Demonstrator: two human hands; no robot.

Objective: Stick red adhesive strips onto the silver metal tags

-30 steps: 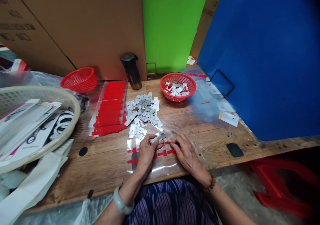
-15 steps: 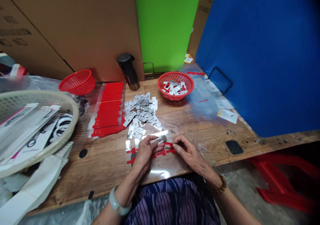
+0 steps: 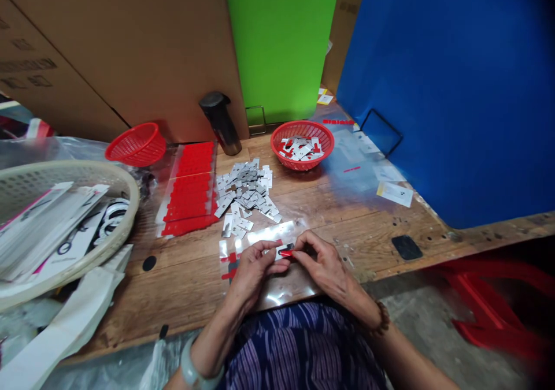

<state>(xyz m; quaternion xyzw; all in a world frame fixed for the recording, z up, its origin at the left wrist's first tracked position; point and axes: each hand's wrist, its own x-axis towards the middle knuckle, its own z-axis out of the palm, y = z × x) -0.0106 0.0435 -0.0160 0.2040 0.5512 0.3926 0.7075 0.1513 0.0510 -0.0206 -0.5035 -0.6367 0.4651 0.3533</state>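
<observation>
Pinched in my left hand (image 3: pixel 255 266) is a small flat metal plate (image 3: pixel 280 253) with a dark slot near its right end. My right hand (image 3: pixel 323 263) is closed on a small red sticker (image 3: pixel 286 253), which lies against the plate's right end. Both hands are just above a clear plastic sheet (image 3: pixel 277 292) that carries red stickers (image 3: pixel 229 267) on its left part. Beyond my hands lies a loose pile of metal plates (image 3: pixel 247 188). To its left is a stack of red sticker sheets (image 3: pixel 188 190).
A red basket (image 3: pixel 302 162) holds plates with red stickers; another red basket (image 3: pixel 139 146) stands left. A dark bottle (image 3: pixel 221 124) stands at the back. A large pale basket (image 3: pixel 125 228) with printed cards is at far left. Green (image 3: pixel 280 43) and blue boards (image 3: pixel 442 101) rise behind.
My right hand has brought the red sticker off the clear sheet and onto the plate's end. The plate has levelled and moved slightly lower in my left hand.
</observation>
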